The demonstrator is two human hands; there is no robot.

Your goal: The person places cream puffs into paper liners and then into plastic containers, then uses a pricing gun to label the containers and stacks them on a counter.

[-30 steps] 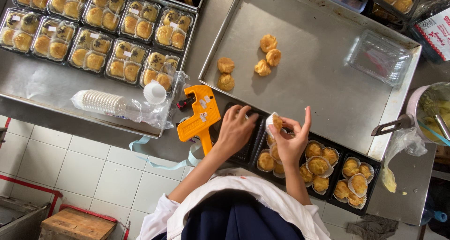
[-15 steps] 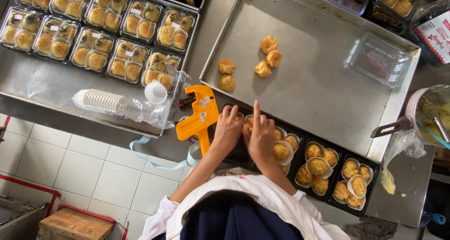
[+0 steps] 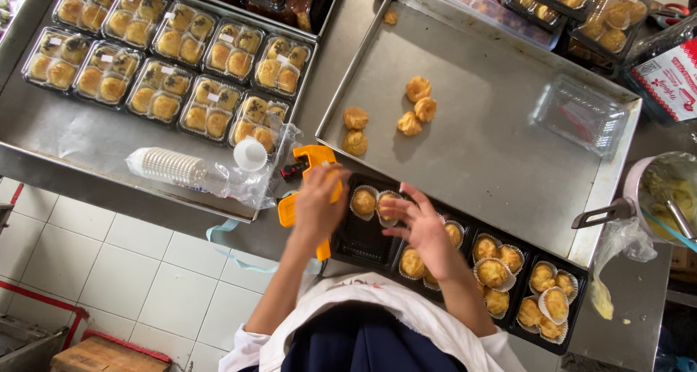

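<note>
- Right under the fingers of the right hand [image 3: 421, 230] sits a black compartment tray [image 3: 363, 238], and the fingertips spread loose over a paper-cupped pastry [image 3: 385, 205] in its far row — touching or just hovering, I cannot tell, and nothing is clearly pinched.
- Beside that pastry, toward the left hand [image 3: 318, 206], a second cupped pastry [image 3: 363, 201] sits in the same tray section; the near part of that section shows bare black.
- The left hand lies curled over the orange label gun [image 3: 312, 158] at the tray's end; how firmly it holds is hidden from this angle.
- Handling, as a judgement — these puffs look light, crumbly and easily crushed, so the fluted paper cup's sides are the place to take hold, with a soft pinch.
- Beyond the right hand, a few loose pastries [image 3: 417, 107] rest on the big steel baking tray [image 3: 508, 169].
- Out past the left hand, a sleeve of stacked white paper cups [image 3: 170, 167] lies by rows of sealed clear boxes [image 3: 174, 60].
</note>
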